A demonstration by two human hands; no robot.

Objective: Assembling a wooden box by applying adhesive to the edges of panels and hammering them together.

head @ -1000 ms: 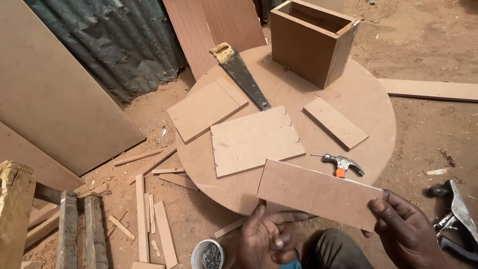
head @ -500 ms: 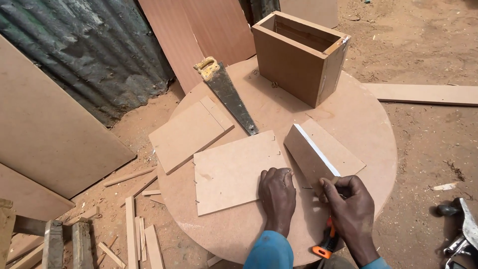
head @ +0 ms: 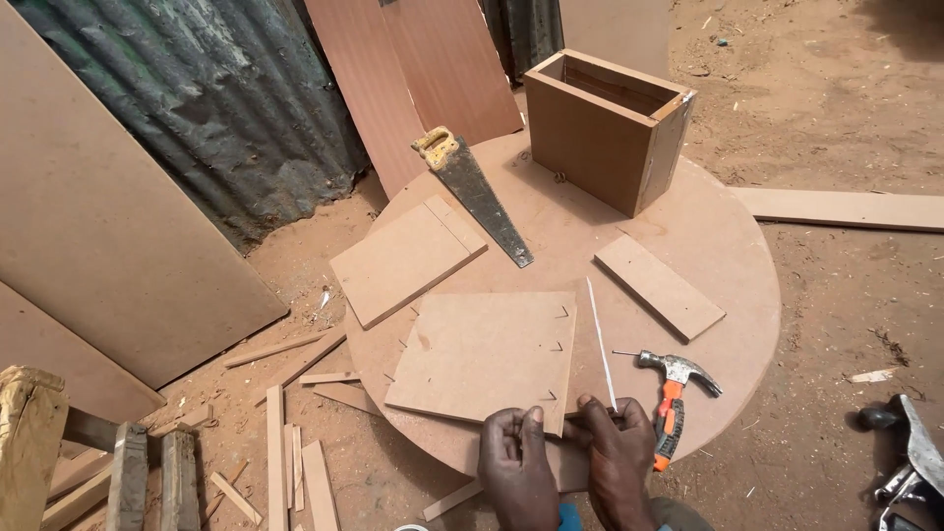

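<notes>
Both hands at 6 o'clock of the round board (head: 728, 246) that serves as the work surface. Left hand (head: 518, 454) rests on the near edge of the square panel (head: 482, 359), fingers curled over that edge, pressing it down. Right hand (head: 617, 442) pinches the near end of a thin board (head: 598, 339) stood on its edge, just right of the square panel and touching it. Looks butted against the panel's right side, but the joint is seen edge-on, so can't confirm.

Small nail points show along the panel's margins. Hammer (head: 672, 385) with orange grip lies at 3 o'clock of the right hand, just beside it. Narrow strip (head: 659, 286) at 1 o'clock, handsaw (head: 477, 195) at 11, second flat panel (head: 406, 258) at 10. Open wooden box (head: 605, 128) at 12, at the far edge.
</notes>
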